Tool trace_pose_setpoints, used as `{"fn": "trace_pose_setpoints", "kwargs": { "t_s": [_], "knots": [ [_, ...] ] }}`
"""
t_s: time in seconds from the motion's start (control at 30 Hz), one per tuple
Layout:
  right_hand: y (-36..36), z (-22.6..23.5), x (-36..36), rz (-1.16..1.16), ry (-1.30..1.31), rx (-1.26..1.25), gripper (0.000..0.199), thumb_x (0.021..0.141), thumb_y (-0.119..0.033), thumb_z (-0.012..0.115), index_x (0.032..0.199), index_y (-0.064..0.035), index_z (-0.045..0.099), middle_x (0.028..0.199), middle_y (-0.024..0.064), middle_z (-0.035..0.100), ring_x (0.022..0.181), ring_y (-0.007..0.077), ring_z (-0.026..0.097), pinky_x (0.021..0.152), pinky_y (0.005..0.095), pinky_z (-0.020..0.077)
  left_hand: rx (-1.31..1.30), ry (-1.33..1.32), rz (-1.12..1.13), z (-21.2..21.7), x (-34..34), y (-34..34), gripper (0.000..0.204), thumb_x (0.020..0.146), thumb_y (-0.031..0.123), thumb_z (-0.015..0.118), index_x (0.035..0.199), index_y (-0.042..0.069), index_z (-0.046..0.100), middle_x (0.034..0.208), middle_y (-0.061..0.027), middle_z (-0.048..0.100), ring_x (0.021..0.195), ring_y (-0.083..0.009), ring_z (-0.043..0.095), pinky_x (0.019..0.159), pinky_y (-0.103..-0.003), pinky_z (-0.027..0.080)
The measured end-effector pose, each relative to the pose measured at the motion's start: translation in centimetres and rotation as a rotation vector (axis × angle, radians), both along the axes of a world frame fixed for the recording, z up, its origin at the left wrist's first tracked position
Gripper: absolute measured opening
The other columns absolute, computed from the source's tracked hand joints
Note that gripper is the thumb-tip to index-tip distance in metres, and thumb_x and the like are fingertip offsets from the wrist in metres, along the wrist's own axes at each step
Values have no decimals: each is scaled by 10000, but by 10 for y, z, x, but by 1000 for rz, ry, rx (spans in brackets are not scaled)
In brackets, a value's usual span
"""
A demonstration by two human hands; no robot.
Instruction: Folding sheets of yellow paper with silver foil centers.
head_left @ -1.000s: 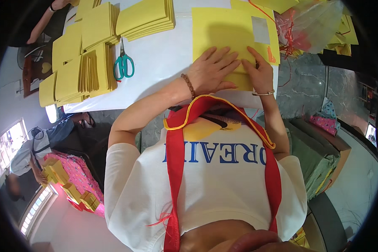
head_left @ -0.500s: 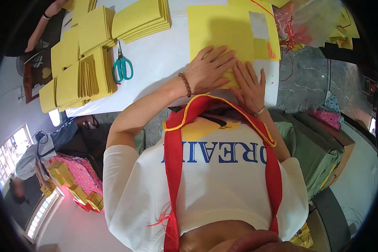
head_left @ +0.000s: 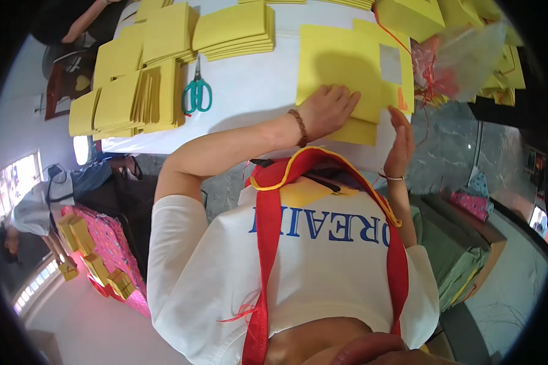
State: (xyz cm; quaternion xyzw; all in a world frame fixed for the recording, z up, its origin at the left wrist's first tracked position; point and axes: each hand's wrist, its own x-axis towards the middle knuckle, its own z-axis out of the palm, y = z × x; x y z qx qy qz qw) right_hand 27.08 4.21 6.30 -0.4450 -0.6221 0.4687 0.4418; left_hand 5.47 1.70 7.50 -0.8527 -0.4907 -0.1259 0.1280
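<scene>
Paper, bright yellow, lies flat near the table's (head_left: 249, 91) close edge: a large yellow sheet (head_left: 341, 73) with a second yellow layer showing along its right and lower edges, and a pale grey rectangular patch on the right part. A small orange mark sits near its lower right corner. The left hand (head_left: 329, 109) rests palm down on the sheet's lower edge, fingers stretched flat and slightly spread, pressing the paper to the white tabletop; a beaded bracelet (head_left: 298, 126) circles that wrist. The right hand (head_left: 400, 143) stands on edge just beside the sheet's lower right corner, fingers straight and pressed together, its fingertips up against the paper's edge; whether they actually touch it I cannot tell. Green-handled scissors (head_left: 196, 94) lie on the table to the left, well apart from the hands, beside stacks of yellow envelopes (head_left: 140, 79). A crumpled clear plastic bag (head_left: 463, 55) with red string sits to the right of the sheet.
</scene>
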Motion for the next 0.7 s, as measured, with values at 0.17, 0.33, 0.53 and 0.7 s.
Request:
{"fn": "trace_pose_setpoints", "kwargs": {
  "t_s": [0.17, 0.33, 0.53, 0.7],
  "knots": [
    [-1, 7, -8, -102, 39, -43, 421, 983, -273, 323, 1224, 31, 486, 1219, 169, 536, 1155, 244, 492, 985, 367, 362, -141, -266, -43, 16, -29, 13, 495, 685, 66, 571, 1177, 75, 527, 988, -48, 591, 871, -226, 549, 694, -342, 458],
    [2, -4, 4, -63, 1, -94, 362, 972, -213, 355, 1184, 24, 528, 1162, 122, 587, 1112, 211, 522, 963, 338, 371, 345, -343, 121, 55, -121, 24, 456, 676, 37, 572, 1125, 113, 583, 1053, -15, 619, 896, -222, 563, 742, -359, 421],
    [1, -11, -5, 7, -8, -90, 294, 957, -176, 422, 1115, 18, 578, 1077, 92, 620, 1036, 170, 554, 919, 296, 396, 265, -113, 445, -4, -222, 37, 445, 776, 56, 560, 1195, 205, 549, 1128, 25, 599, 1005, -198, 532, 835, -372, 366],
    [-3, -9, -4, 44, -96, -53, 239, 938, -115, 467, 1091, 19, 591, 1046, 79, 626, 995, 142, 559, 905, 270, 402, 30, -84, 409, -30, -243, 44, 449, 804, 72, 550, 1228, 218, 529, 1154, 23, 589, 1024, -203, 530, 842, -388, 375]
  ]
}}
